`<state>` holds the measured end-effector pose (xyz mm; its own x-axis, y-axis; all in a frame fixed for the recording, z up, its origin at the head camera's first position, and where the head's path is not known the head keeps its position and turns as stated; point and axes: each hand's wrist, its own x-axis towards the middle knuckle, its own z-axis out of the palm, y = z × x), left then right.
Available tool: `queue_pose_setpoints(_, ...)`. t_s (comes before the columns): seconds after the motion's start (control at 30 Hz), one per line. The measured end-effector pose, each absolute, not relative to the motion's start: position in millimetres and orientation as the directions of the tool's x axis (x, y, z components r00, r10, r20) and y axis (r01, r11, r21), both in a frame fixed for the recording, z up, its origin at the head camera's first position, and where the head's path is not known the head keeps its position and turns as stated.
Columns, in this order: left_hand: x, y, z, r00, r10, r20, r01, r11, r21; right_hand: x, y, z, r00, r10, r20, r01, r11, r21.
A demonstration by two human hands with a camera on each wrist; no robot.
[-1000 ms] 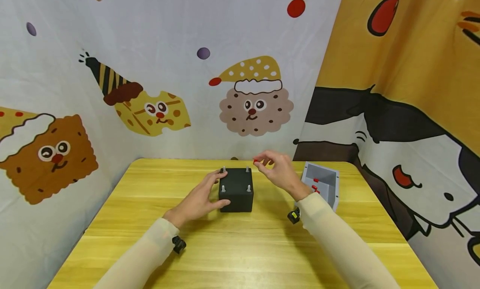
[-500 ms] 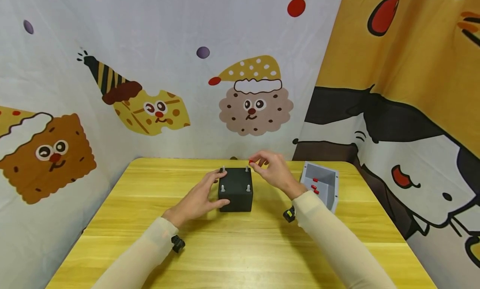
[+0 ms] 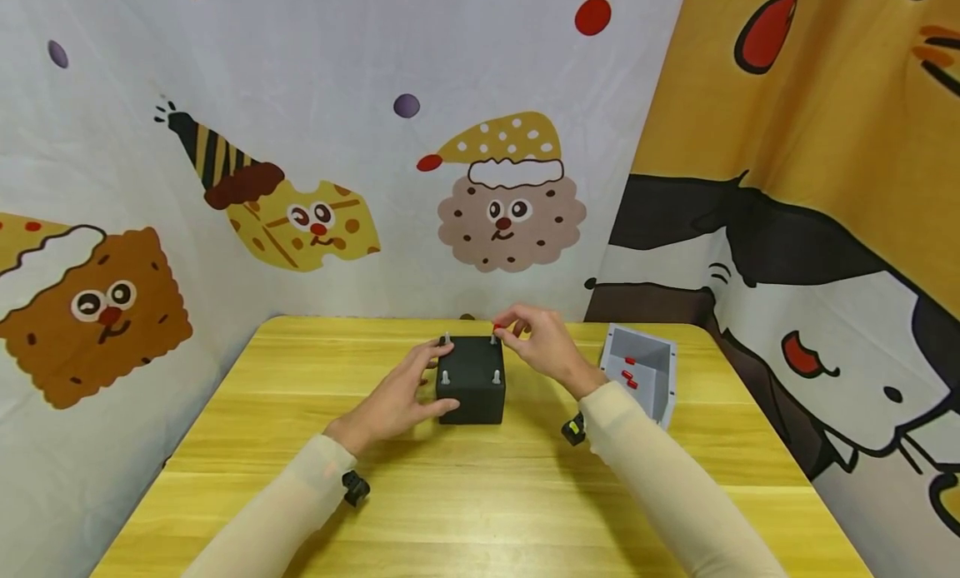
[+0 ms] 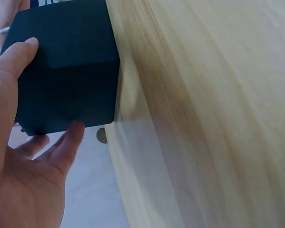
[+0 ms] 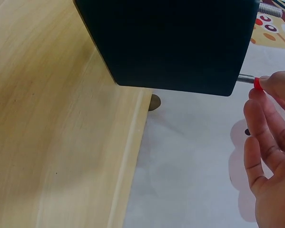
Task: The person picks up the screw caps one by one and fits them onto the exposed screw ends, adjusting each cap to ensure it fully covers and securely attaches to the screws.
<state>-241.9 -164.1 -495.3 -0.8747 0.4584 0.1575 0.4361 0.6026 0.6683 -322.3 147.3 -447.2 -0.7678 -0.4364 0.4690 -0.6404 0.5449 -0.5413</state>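
Observation:
A black box (image 3: 471, 405) stands on the table with a threaded metal stud rising from each corner of its top. My left hand (image 3: 393, 403) grips it from the left, thumb on the near face and fingers round the far side. At the far right corner, my right hand (image 3: 551, 345) pinches a small red cap (image 5: 257, 84) between thumb and index finger. In the right wrist view this cap sits at the tip of the metal stud (image 5: 246, 78), and the other fingers extend beside it. The remaining studs, such as the near right one (image 3: 497, 377), are bare.
To the right stands a grey open bin (image 3: 670, 403) with several small red caps (image 3: 632, 385) inside, partly behind the right sleeve. The wooden table (image 3: 465, 511) ends at the back against a printed cloth (image 3: 337, 78).
My right hand has moved slightly left and down, bringing the red cap from beside the box to the tip of the far right stud. The left hand and box stay in place.

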Motion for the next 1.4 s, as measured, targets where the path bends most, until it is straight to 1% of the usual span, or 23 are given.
queue_pose_setpoints(0.43, -243.7, -162.9, -497.2, -0.868, 0.477, 0.137, 0.406, 0.525, 0.748, -321.5, 143.7, -447.2, -0.781, -0.440, 0.442, -0.624, 0.559, -0.546)
queue_pose_setpoints(0.63, -242.9, -161.5, -496.3, -0.871, 0.474, 0.132, 0.401, 0.527, 0.749, -320.8, 144.8, -449.4, -0.775, -0.449, 0.445, -0.632, 0.554, -0.542)
queue_pose_setpoints(1.4, -240.2, -160.1, -494.1, -0.880, 0.459, 0.119, 0.377, 0.524, 0.764, -318.5, 145.2, -452.8, -0.806, -0.456, 0.378, -0.591, 0.578, -0.563)
